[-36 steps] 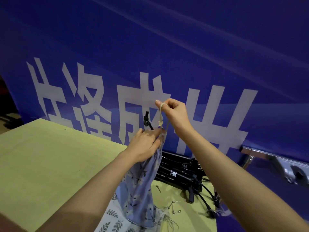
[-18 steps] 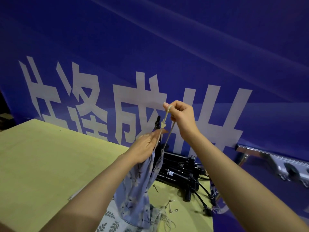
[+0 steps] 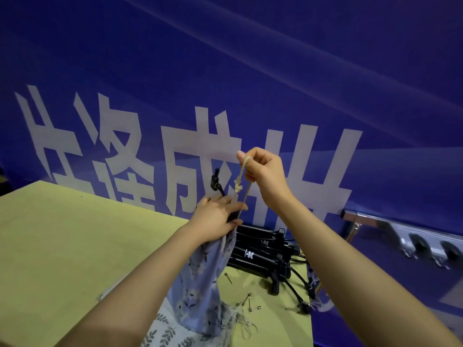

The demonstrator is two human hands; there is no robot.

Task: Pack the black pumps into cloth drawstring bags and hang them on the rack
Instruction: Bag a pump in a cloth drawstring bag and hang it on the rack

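At frame centre, the left hand grips the bag neck; the right hand above pinches the cord; a pump tip pokes out.

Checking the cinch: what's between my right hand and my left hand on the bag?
In the head view, a taut beige drawstring cord spans from right hand to left hand.

Perhaps event stall: printed banner.
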